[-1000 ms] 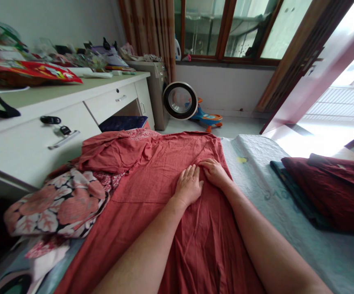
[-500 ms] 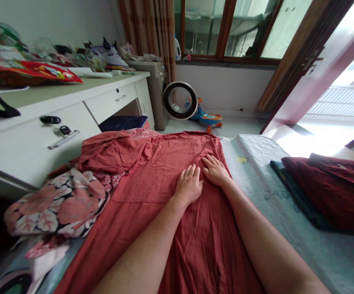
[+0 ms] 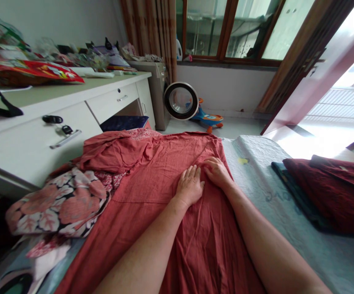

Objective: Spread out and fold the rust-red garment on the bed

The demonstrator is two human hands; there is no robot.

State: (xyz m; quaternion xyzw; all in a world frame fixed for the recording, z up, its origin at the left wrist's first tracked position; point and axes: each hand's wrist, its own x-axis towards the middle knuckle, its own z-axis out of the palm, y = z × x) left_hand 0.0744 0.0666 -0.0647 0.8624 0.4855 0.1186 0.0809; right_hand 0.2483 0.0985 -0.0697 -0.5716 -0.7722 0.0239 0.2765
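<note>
A large red cloth garment (image 3: 152, 179) is spread over the bed, wrinkled between and below my hands and bunched at its upper left. My left hand (image 3: 190, 185) lies flat on it with the fingers stretched forward. Just to the right, my right hand (image 3: 217, 172) rests on the same cloth near its right edge, fingers bent, their tips against the fabric. Whether they pinch any cloth is hard to tell. A floral cloth (image 3: 69, 204) lies crumpled to the left of the garment.
Folded dark red clothes (image 3: 332, 192) lie on the pale bed cover (image 3: 256, 163) at the right. Along the left stands a white desk (image 3: 112, 98) with cluttered items. A washing machine (image 3: 158, 90) with its round door open stands beyond, near a blue toy (image 3: 207, 118).
The fingers of my right hand have curled from lying flat. My left hand keeps its place on the cloth. The view has shifted very slightly.
</note>
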